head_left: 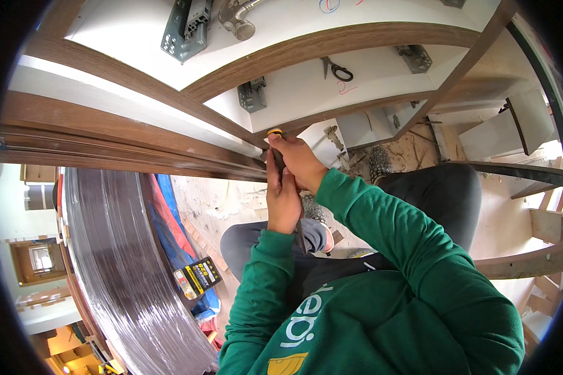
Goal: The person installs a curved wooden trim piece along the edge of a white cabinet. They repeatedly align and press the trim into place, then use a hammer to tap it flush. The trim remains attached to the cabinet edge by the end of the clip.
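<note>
At the brown-edged corner of the white cabinet panel (306, 87), both hands close around one orange-tipped hand tool (275, 134): right hand (301, 164) wrapped near its tip, left hand (283, 201) below. If the tip slips, it could gouge the brown edge banding (169, 150).
</note>
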Tool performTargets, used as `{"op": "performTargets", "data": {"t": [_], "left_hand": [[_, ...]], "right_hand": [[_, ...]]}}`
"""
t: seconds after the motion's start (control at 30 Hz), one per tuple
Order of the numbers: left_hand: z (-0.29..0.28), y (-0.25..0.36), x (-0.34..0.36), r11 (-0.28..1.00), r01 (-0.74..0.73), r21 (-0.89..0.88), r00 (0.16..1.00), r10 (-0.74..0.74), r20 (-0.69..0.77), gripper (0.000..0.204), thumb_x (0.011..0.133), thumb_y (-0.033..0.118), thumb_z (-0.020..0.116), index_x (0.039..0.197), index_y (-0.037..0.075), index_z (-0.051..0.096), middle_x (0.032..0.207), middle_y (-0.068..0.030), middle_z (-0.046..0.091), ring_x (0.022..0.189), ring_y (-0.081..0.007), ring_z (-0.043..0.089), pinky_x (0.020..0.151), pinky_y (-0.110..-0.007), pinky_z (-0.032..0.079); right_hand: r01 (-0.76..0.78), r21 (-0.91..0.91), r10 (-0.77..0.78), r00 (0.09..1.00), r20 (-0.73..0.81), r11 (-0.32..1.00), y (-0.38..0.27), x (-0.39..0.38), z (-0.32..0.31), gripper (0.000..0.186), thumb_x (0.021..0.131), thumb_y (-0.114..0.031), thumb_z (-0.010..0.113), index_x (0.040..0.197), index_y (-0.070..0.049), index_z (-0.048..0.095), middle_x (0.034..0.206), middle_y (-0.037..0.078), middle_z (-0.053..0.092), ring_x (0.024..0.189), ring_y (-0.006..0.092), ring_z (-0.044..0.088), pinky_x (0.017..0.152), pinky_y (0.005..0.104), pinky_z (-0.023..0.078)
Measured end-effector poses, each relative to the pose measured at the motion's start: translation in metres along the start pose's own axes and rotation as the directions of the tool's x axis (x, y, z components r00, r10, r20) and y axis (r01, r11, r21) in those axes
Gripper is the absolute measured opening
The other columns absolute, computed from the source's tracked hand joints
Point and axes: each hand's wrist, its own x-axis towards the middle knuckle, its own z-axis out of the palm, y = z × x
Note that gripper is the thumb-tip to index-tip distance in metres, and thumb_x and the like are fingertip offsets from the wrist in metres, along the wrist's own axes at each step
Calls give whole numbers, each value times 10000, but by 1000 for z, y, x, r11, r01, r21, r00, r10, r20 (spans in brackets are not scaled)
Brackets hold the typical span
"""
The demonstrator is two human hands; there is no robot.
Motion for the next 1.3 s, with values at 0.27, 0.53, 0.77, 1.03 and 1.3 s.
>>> {"op": "performTargets", "data": {"t": [0.27, 0.53, 0.77, 1.03, 1.3], "left_hand": [[27, -17, 6, 996, -81, 22, 996, 80, 38, 597, 1089, 85, 408, 1647, 54, 197, 1561, -145, 436, 1322, -198, 526, 1049, -295, 467], [66, -16, 4, 992, -105, 66, 992, 100, 78, 588, 1096, 103, 382, 1647, 52, 183, 1530, -175, 482, 1290, -220, 559, 1035, -295, 470], [98, -16, 6, 994, -73, 79, 996, 68, 59, 595, 1101, 103, 373, 1652, 52, 153, 1520, -179, 497, 1247, -212, 593, 992, -286, 494], [110, -27, 7, 995, -77, 71, 992, 70, 103, 607, 1088, 95, 384, 1648, 42, 157, 1479, -169, 512, 1227, -225, 591, 993, -313, 497], [158, -40, 5, 971, -166, 174, 967, 126, 220, 613, 1092, 166, 412, 1640, 39, 168, 1470, -192, 519, 1166, -267, 614, 993, -336, 497]], "right_hand": [[-21, 157, 20, 1000, 7, 987, -32, -22, -23, 390, 1020, -357, 642, 1139, 15, 659, 909, 46, 645, 795, 139, 563, 677, 329, 473], [3, 68, 2, 998, -66, 998, -46, -28, -60, 320, 1005, -340, 676, 958, -25, 643, 803, 9, 596, 670, 105, 527, 587, 301, 450], [-32, 72, 35, 999, -38, 997, -63, -35, -87, 311, 1001, -326, 683, 949, -23, 631, 806, 13, 597, 686, 104, 536, 599, 295, 458], [-5, 42, 9, 995, -97, 999, -68, -36, -103, 318, 993, -337, 694, 962, -26, 634, 806, 13, 604, 692, 115, 553, 609, 294, 469], [52, 46, -45, 988, -151, 998, -83, -53, -164, 406, 987, -370, 684, 1057, 30, 665, 871, 43, 649, 749, 128, 589, 649, 305, 484]]}}
